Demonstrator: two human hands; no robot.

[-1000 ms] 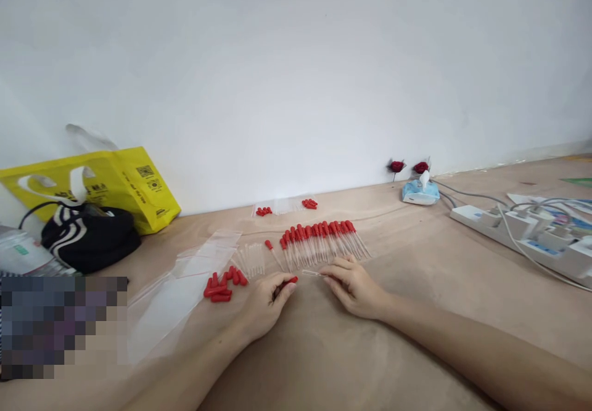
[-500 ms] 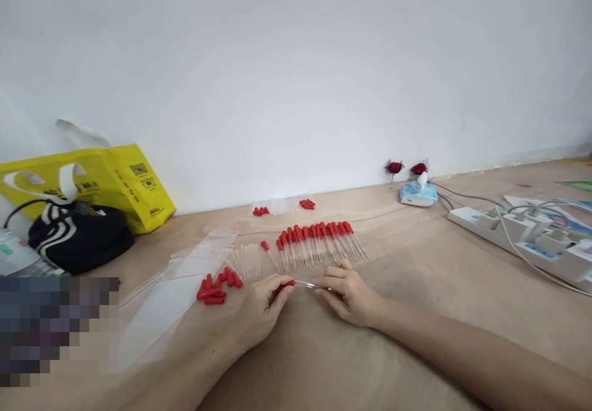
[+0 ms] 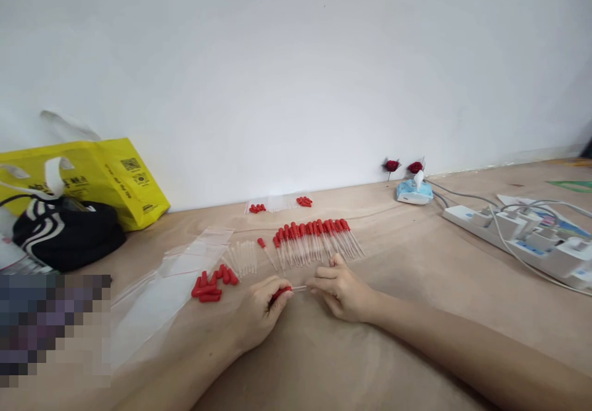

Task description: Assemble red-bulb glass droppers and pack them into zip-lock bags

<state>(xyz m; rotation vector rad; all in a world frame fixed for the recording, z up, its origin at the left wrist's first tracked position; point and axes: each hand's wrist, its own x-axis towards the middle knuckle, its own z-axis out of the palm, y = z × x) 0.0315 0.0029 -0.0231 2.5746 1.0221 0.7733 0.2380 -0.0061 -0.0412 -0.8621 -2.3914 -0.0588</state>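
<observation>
My left hand (image 3: 266, 309) is closed round a red rubber bulb (image 3: 281, 294). From that bulb a thin clear tube (image 3: 298, 288) points right, and its far end meets the fingertips of my right hand (image 3: 340, 291), which are pinched on it. Behind my hands lies a row of droppers with red bulbs (image 3: 314, 238), tips toward me, with one dropper (image 3: 266, 251) a little apart on the left. Loose clear tubes (image 3: 243, 258) lie left of that one. Several loose red bulbs (image 3: 210, 284) are piled left of my left hand.
Clear plastic bags (image 3: 161, 294) lie at the left, before a black pouch (image 3: 74, 235) and yellow bag (image 3: 134, 183). By the wall is a bag with red bulbs (image 3: 282, 203). To the right are a tissue pack (image 3: 415, 191), two red flowers and a power strip (image 3: 531, 241).
The view has shifted slightly. My right hand has moved a little closer to my left hand, and its fingertips sit nearer the tube's end. Both hands remain closed.
</observation>
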